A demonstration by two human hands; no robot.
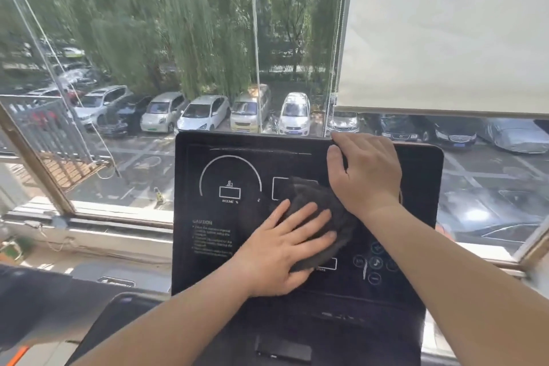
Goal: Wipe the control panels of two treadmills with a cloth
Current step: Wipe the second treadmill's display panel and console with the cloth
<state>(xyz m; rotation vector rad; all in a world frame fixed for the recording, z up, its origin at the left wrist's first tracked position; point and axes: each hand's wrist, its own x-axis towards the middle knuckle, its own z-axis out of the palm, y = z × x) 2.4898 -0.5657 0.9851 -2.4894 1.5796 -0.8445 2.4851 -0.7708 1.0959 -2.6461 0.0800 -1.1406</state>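
So the black control panel (416, 178) has "INCLINE %" (230, 201) printed under a little box inside an arc on its left half. Lower left there's a "CAUTION" (202, 222) heading, but the small print under it is too blurry to read. There's a round music-note button (376, 262) in the cluster at the panel's lower right.

The dark cloth (309, 193) sits bunched at the panel's middle, covering part of a display outline. The left hand (285, 246) presses it flat, fingers straight and slightly spread. The right hand (365, 172) hooks its curled fingers over the panel's top edge.

Beyond the panel, through the window, are parked cars (205, 113) and trees (178, 24), and there's a cream roller blind (445, 33) above its right side.
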